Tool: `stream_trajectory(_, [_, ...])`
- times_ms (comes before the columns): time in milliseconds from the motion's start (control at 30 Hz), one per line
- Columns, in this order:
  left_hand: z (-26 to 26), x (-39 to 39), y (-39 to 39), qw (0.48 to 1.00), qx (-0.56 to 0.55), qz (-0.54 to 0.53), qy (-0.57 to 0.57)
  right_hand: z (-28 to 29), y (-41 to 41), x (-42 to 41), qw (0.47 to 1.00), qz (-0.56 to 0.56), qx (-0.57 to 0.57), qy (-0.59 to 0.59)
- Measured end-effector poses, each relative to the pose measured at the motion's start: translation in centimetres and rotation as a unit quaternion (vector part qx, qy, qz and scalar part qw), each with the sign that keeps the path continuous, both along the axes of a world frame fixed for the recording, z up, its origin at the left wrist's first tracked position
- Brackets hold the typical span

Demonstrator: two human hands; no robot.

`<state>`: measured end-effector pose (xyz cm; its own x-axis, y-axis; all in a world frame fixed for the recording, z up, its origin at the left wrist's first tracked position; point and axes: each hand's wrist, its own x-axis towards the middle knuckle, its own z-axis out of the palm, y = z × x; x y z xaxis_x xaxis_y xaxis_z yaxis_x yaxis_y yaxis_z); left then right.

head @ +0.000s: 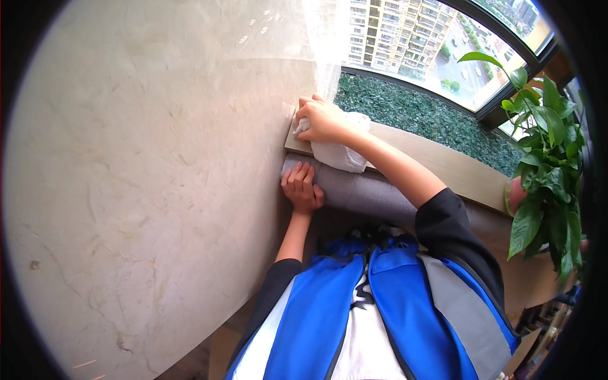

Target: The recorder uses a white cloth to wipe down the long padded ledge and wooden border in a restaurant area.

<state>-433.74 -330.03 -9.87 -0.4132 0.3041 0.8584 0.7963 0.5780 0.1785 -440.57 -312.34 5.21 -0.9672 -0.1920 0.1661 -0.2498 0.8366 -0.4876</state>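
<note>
In my right hand [321, 119] is a bunched white cloth [339, 154]. The fingers curl around part of it near the left end of a light wooden ledge [427, 156], and its loose fold hangs over the ledge's near edge. Just below, my left hand [302, 189] rests with its fingers laid on the end of a grey fabric-covered backrest [375, 192]. It holds nothing that I can see. Both hands are close to a large pale stone-patterned surface [156, 166] on the left.
Behind the ledge lies green artificial turf [418, 109], below a dark-framed window [413, 78]. A sheer white curtain [327, 52] hangs at the window's left. A leafy plant [546, 161] in a pink pot [515, 194] stands on the ledge's right end.
</note>
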Motion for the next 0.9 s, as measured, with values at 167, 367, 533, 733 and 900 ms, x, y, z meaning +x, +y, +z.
stream_trajectory(167, [0.5, 0.1, 0.3, 1.0, 0.006, -0.015, 0.009, -0.6, 0.1, -1.1, 0.997, -0.041, -0.04, 0.058])
stream_trajectory(367, [0.1, -0.2, -0.4, 1.0, -0.018, -0.013, 0.015, 0.3, 2.1, -0.5, 0.999, 0.006, -0.046, -0.007])
stream_trajectory(533, [0.0, 0.0, -0.2, 1.0, -0.016, -0.014, 0.005, 1.0, 1.9, 0.0, 0.999, 0.006, -0.007, -0.041])
stream_trajectory(733, [0.0, 0.2, -0.3, 1.0, -0.011, -0.009, -0.005, 1.6, 0.3, -1.4, 0.997, -0.036, 0.021, -0.063])
stream_trajectory(900, [0.0, 0.1, -0.1, 1.0, -0.009, -0.013, -0.002, 1.2, 0.5, -2.9, 0.999, -0.022, 0.041, 0.017])
